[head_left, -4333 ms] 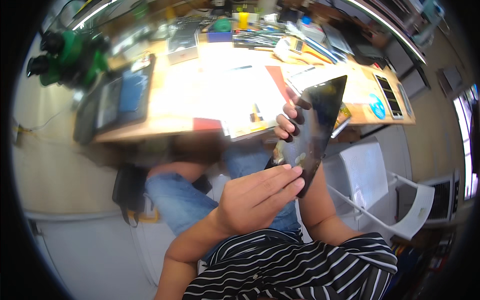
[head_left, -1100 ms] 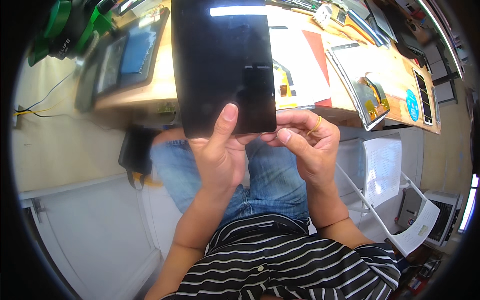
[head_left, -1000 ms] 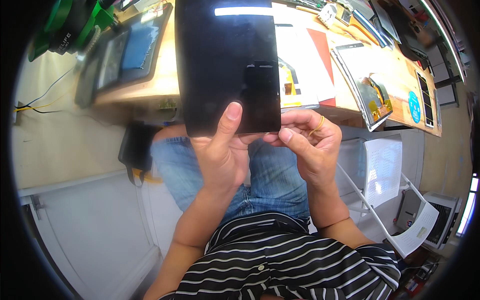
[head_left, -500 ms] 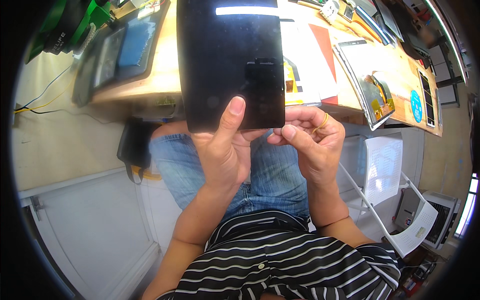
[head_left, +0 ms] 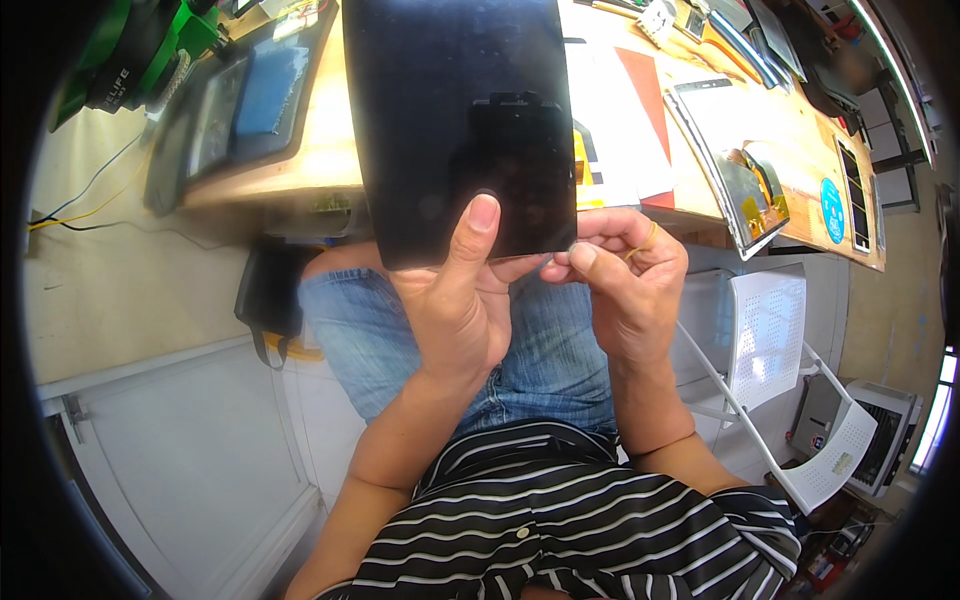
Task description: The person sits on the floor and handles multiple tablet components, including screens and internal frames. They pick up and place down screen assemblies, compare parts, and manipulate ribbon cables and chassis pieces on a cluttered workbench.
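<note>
A glossy black tablet point(head_left: 460, 130) is held up in front of me, its dark face toward me and its far end cut off by the view's upper edge. My left hand point(head_left: 455, 290) grips its near edge, with the thumb lying on the glass and the fingers behind. At the tablet's near right corner, my right hand point(head_left: 635, 275) is closed in a pinch, thumb against fingertips. Whatever that pinch holds is too small to make out. A yellow ring point(head_left: 645, 243) circles one finger of the right hand.
Beyond the tablet stretches a wooden workbench point(head_left: 815, 160). Right of the tablet lie a red-brown sheet point(head_left: 643, 110), a dismantled screen panel point(head_left: 735, 170) and a phone-like part point(head_left: 855, 200). A dark mat point(head_left: 290, 135) and green equipment point(head_left: 150, 45) are at left. A white chair point(head_left: 765, 335) stands at right.
The tablet has tilted slightly, and the bright reflection near its top has gone. My left hand has shifted a little right; my right hand's pinch stays by the corner.
</note>
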Demonstrator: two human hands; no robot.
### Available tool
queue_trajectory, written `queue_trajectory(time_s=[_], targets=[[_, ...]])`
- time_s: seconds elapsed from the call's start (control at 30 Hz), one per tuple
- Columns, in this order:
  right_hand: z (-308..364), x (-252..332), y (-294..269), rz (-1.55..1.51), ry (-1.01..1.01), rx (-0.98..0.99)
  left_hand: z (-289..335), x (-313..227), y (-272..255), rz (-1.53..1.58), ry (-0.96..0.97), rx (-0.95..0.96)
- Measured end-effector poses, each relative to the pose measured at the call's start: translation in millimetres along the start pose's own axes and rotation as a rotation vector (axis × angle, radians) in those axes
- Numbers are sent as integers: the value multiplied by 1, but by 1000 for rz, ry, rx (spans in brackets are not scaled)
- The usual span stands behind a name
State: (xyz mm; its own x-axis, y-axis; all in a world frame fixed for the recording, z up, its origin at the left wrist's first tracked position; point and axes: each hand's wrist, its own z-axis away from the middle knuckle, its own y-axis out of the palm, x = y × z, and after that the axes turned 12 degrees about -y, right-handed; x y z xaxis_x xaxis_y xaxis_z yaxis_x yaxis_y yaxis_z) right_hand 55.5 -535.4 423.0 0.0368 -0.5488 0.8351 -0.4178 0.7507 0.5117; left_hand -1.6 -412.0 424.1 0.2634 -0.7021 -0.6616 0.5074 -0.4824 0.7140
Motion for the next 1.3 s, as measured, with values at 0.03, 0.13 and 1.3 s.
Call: queue_trajectory(time_s=[0.03, 0.13, 1.3], targets=[[0, -1, 0, -4, 2, -4, 0, 0, 1, 4, 2, -3], [-1, -3, 1, 2, 52, -49, 1, 2, 3, 9, 31, -16], [-5, -11, 34, 41, -60, -124, 18, 14, 19, 97, 56, 38]])
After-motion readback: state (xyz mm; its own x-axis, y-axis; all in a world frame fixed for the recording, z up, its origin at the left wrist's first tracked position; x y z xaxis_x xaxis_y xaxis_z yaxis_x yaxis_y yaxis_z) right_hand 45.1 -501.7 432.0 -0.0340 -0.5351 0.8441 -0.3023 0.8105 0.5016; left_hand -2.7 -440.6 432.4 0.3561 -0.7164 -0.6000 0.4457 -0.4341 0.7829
